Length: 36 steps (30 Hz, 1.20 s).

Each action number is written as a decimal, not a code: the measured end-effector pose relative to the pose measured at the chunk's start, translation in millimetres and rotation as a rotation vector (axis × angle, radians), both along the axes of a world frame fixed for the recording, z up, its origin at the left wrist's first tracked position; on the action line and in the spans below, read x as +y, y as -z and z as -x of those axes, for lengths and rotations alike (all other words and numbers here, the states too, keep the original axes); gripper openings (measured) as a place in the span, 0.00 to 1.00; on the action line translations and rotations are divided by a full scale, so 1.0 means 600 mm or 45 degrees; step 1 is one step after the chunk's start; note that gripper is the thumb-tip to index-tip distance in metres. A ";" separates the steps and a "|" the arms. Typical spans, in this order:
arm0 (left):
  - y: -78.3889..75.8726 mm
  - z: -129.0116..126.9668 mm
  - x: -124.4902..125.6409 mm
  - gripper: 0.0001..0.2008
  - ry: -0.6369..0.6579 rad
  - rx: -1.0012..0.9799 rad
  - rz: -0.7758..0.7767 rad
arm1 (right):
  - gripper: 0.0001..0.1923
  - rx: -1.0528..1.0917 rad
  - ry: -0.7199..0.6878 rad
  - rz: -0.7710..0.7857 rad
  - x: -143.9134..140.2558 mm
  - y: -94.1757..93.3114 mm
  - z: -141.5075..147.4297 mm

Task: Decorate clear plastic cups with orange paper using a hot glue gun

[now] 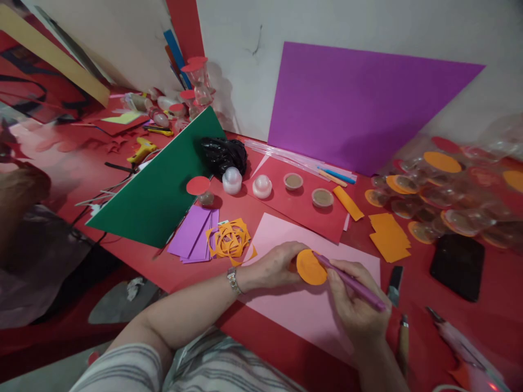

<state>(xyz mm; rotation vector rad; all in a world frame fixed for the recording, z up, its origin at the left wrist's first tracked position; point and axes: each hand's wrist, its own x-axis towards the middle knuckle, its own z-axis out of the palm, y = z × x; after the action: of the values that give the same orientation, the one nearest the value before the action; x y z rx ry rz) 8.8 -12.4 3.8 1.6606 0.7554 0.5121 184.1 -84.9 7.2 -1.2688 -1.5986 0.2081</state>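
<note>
My left hand [281, 265], with a wristwatch [233, 280] on its wrist, grips a round orange disc [310, 269] by its left side. Whether the disc sits on something is hidden by the fingers. In my right hand [362, 313] is a slim purple pen [362, 290], its tip at the upper right edge of the disc. Both hands are over a pale pink sheet [306, 231]. Orange cut-out scraps [231, 239] and purple paper strips [190, 234] lie left of the sheet. Orange paper pieces [389, 238] are at its right.
A green board [163, 190] leans at the left, a purple sheet [347, 109] against the wall. Plastic cups with orange discs [443, 162] crowd the right, behind a black phone [457, 267]. A cutter blade [395, 286] lies beside my right hand. Another person's arm [18, 201] shows far left.
</note>
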 end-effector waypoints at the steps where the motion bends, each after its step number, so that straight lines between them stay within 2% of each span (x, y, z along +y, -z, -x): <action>1: 0.000 0.000 0.000 0.17 -0.004 0.003 -0.012 | 0.07 -0.007 -0.002 -0.004 0.001 0.000 0.001; 9: 0.002 -0.001 -0.001 0.18 -0.014 -0.024 0.001 | 0.05 -0.002 -0.026 0.034 -0.006 -0.004 -0.004; 17: 0.010 0.000 0.000 0.19 -0.004 -0.038 -0.017 | 0.06 0.210 -0.014 0.225 -0.025 -0.022 0.014; 24: 0.016 0.000 0.002 0.23 -0.007 -0.018 -0.026 | 0.08 0.329 -0.060 0.282 -0.032 -0.028 0.026; 31: 0.013 0.000 0.002 0.20 0.012 -0.051 -0.014 | 0.09 0.308 -0.067 0.289 -0.031 -0.028 0.022; 36: 0.014 0.000 0.001 0.22 0.002 -0.054 -0.013 | 0.05 0.199 -0.087 0.253 -0.024 -0.017 -0.002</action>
<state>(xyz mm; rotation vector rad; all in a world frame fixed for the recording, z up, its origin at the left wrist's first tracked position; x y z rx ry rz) 8.7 -11.6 -4.9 1.6541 0.7217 0.5493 185.5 -99.6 17.2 -1.3151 -1.5154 0.5078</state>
